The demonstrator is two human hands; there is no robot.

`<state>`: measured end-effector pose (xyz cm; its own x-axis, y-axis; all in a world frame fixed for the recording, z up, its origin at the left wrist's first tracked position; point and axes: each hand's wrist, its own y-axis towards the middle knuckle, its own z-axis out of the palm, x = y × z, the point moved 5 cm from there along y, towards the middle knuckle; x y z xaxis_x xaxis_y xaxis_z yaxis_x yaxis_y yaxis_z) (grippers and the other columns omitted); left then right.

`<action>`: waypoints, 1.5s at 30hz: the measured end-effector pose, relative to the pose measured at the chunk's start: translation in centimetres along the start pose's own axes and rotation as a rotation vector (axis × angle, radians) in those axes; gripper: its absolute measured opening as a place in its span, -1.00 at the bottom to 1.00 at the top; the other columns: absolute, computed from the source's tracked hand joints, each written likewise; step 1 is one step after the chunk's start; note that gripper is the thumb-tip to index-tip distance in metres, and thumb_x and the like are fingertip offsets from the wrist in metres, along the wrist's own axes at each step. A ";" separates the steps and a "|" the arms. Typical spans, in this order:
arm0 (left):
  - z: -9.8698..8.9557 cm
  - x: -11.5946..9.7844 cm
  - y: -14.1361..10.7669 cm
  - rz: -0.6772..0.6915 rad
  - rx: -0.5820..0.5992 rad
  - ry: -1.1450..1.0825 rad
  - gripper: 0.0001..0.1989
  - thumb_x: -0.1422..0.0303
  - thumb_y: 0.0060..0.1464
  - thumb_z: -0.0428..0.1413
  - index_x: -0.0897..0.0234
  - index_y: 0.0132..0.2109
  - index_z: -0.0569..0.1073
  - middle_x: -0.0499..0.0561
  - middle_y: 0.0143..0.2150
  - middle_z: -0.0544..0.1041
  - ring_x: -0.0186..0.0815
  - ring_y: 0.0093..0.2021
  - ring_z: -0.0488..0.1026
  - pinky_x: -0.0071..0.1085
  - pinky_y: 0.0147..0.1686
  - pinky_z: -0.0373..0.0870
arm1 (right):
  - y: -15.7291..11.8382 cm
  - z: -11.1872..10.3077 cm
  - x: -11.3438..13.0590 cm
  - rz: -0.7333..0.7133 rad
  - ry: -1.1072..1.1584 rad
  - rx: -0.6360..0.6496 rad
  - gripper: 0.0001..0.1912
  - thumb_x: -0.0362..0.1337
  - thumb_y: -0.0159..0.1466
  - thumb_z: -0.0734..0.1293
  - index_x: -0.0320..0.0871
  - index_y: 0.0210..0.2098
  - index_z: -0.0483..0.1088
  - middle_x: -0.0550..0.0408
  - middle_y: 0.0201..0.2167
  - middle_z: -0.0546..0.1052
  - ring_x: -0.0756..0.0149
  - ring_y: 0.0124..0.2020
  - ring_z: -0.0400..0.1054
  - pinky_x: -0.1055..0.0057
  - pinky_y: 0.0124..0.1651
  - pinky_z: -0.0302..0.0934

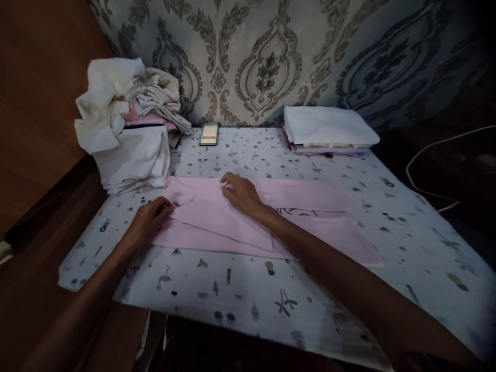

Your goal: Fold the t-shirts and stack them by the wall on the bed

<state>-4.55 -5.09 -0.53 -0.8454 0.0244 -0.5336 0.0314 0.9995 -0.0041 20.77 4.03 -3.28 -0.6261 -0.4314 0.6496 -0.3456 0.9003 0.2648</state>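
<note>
A pink T-shirt (217, 222) lies flat across the patterned cloth, partly folded, with one flap turned over and a sleeve laid across its left part. Dark printed lines show at its middle right. At its left edge, my left hand (149, 219) has fingertips closed on the fabric. My right hand (242, 194) rests on the shirt near the far edge, its fingers slightly bent and apart, gripping nothing visible. The right forearm crosses over the shirt and hides some of it.
White patterned cloth (228, 289) covers the table. Crumpled and folded clothes (132, 155) are heaped at the back left. A folded stack (329, 126) stands back right. Between them, a small dark-edged device (209, 134) is by the wall. A white cable (408, 170) hangs right.
</note>
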 end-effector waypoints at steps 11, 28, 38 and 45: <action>2.9 -2.8 0.2 0.557 -0.105 0.361 -0.45 0.11 0.38 -0.20 0.33 0.34 0.21 0.27 0.37 0.29 -0.09 0.37 0.23 -0.10 0.30 0.21 | -2.9 -1.7 1.6 -0.238 -0.089 -0.050 -0.66 -0.29 0.42 0.10 -0.17 0.11 0.34 -0.18 0.15 0.41 0.06 0.18 0.28 0.05 0.18 0.24; 7.4 -12.9 2.2 0.717 0.187 0.285 -0.49 0.19 0.41 -0.29 0.24 0.35 0.22 0.16 0.41 0.26 -0.16 0.41 0.16 -0.04 0.36 0.10 | -11.3 -8.3 -2.9 -0.051 -0.006 -0.194 -0.67 -0.29 0.44 0.08 -0.15 0.03 0.41 -0.12 -0.05 0.51 0.11 0.00 0.40 0.05 0.07 0.34; 10.8 -17.6 11.4 0.688 0.102 0.224 -0.66 0.42 0.25 -0.08 0.23 0.04 0.52 0.13 -0.06 0.52 -0.10 0.00 0.42 -0.18 0.01 0.39 | -12.5 -8.1 -2.4 -0.183 -0.137 -0.207 -0.73 -0.31 0.42 0.17 -0.15 -0.02 0.46 -0.13 -0.01 0.49 0.08 0.04 0.33 0.06 0.04 0.28; 12.2 -17.6 14.6 0.710 0.184 0.252 -0.76 0.41 0.22 -0.07 0.24 -0.13 0.49 0.11 -0.17 0.44 -0.14 -0.12 0.38 -0.24 -0.11 0.34 | -13.6 -6.9 0.7 -0.487 -0.190 -0.011 -0.70 -0.09 0.41 0.28 -0.20 -0.25 0.48 -0.07 -0.16 0.51 0.18 -0.12 0.32 0.20 -0.07 0.25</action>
<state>17.32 8.83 -1.52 -0.6841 0.6842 -0.2528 0.6809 0.7233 0.1150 29.88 -8.14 -1.50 -0.5109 -0.8021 0.3091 -0.6213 0.5931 0.5121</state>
